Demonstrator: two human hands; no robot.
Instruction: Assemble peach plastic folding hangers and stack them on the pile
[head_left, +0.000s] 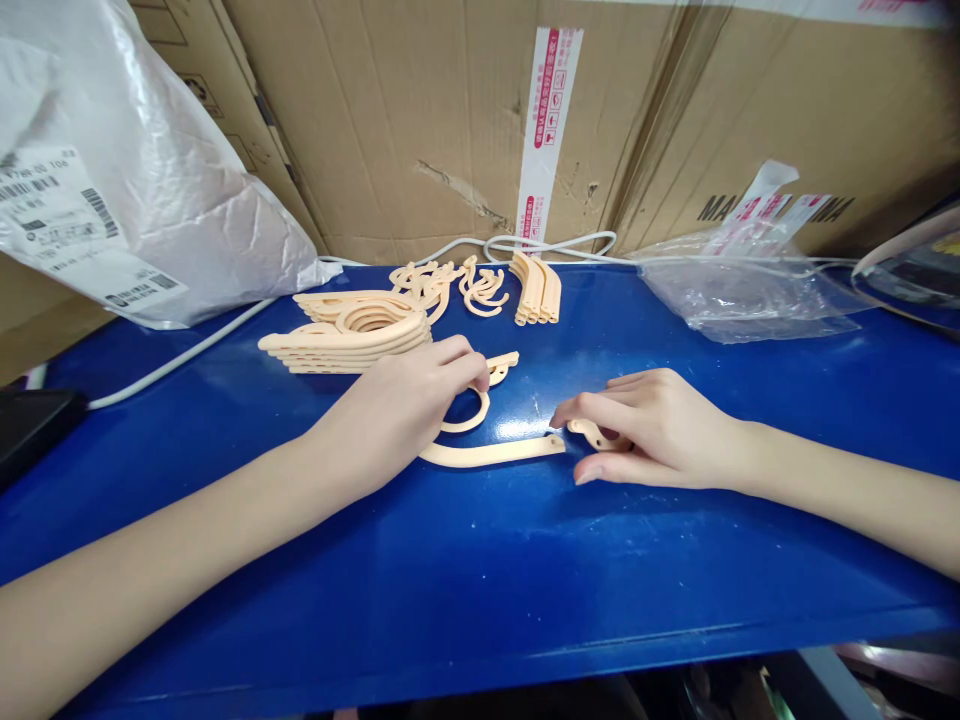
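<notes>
Stack (345, 352) of flat, peach-coloured pieces sat on the blue tabletop (480, 580). Just to the right of the stack and nearer the person, the left hand (409, 400) was bent over a ringed piece (465, 427); its fingers curled in narrowly, but their tips were partly hidden, so whether they gripped the ring could not be told. A long curved strip (495, 455) of the same colour ran rightward from beside that hand, its far end uncovered. Well to the right of the stack, the right hand (660, 430) was low over the surface, thumb and forefinger spread wide about a small holed piece (589, 433). Behind the stack, to its right, lay loose hooks (420, 283) and a bundle of short bent lengths (536, 290). A white bag (150, 170) stood left of the stack; cardboard boxes (420, 120) rose behind it.
</notes>
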